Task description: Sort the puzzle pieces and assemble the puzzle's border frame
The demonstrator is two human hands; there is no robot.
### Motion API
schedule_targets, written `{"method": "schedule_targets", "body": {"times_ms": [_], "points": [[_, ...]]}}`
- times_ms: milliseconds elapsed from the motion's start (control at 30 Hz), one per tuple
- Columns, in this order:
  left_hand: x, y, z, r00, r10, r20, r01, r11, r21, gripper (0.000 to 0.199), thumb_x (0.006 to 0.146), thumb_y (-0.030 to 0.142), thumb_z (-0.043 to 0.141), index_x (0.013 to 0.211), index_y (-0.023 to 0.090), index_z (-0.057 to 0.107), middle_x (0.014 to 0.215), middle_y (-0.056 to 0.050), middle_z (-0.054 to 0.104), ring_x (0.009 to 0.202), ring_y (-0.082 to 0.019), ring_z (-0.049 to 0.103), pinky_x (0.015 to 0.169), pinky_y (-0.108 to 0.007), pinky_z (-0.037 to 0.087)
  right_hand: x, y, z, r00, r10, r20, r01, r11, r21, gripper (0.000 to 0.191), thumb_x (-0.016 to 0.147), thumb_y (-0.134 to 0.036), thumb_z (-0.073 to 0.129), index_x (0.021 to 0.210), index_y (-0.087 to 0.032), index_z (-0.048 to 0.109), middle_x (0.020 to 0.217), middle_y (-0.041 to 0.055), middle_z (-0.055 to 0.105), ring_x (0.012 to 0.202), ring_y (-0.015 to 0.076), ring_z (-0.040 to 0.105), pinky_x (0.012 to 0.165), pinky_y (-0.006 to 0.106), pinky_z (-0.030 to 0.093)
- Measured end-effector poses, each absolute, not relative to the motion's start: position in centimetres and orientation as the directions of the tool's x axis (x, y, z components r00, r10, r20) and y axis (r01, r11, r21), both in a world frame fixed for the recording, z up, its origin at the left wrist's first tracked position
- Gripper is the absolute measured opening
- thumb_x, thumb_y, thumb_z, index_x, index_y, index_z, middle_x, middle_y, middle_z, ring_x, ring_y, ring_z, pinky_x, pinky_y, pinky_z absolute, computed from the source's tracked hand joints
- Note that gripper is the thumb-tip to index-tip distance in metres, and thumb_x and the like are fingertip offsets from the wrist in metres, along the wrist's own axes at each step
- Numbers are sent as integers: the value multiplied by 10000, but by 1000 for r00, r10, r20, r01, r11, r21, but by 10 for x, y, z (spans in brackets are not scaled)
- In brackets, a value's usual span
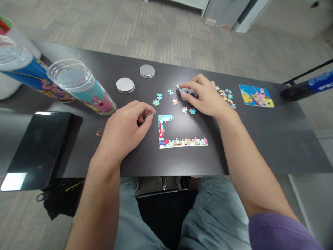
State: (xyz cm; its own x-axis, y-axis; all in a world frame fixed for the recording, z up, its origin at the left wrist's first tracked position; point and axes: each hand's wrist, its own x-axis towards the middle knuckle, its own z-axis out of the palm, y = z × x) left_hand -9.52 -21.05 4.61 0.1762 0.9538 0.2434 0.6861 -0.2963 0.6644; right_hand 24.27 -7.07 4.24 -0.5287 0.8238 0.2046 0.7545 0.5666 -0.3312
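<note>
My left hand [130, 126] is closed, its thumb and index finger pinching a small puzzle piece [153, 114] just left of the joined puzzle border [160, 132]. That border runs down the left side and along the bottom, with a short stretch at the top. My right hand [201, 94] hovers with fingers apart over the loose pieces, its index fingertip near a small piece [177, 86]. Other loose pieces lie between the hands, among them an orange-pink one [174, 101]. A pile of pieces [229, 95] is partly hidden behind my right hand.
On the dark table [177, 163] stand two clear-lidded cartoon containers [100, 99] at the left, beside a black tablet [39, 149]. Round discs [125, 85] lie toward the back. A cartoon picture card [256, 96] and a blue-labelled bottle [309, 86] are at the right.
</note>
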Motion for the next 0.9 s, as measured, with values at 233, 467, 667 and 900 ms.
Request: {"method": "schedule_targets", "body": {"times_ms": [233,467,667,900], "points": [[-95,-208,46,154,945,290,643,-319,697,190,1164,232,713,1231,303,876,1154,-23,873,975,-238,800,878,-407,651,246,-67,38,-529,825,200,771,565,-292,417,1265,-451,726,1661,-425,855,1560,184,775,1478,511,719,1218,765,548],[-95,-207,46,132,951,279,636,-297,712,225,1158,233,724,1260,276,920,1233,-56,878,976,-237,805,945,-417,721,229,-77,42,-533,824,193,776,567,-275,370,1277,-470,725,1605,-396,879,1578,182,785,1497,515,701,1255,763,523],[-96,-207,43,151,948,281,606,-313,731,266,1114,167,741,1287,278,911,1274,-54,870,1012,-230,811,966,-396,736,201,-94,43,-574,804,155,763,593,-257,423,1294,-465,695,1678,-418,864,1623,172,765,1467,522,698,1267,780,495],[-97,-207,45,150,948,280,609,-311,730,270,1117,169,742,1299,282,907,1276,-52,866,1015,-228,806,941,-386,743,195,-99,50,-560,809,181,750,587,-306,288,1216,-480,802,1455,-361,910,1559,165,794,1445,523,705,1283,767,495]]}}
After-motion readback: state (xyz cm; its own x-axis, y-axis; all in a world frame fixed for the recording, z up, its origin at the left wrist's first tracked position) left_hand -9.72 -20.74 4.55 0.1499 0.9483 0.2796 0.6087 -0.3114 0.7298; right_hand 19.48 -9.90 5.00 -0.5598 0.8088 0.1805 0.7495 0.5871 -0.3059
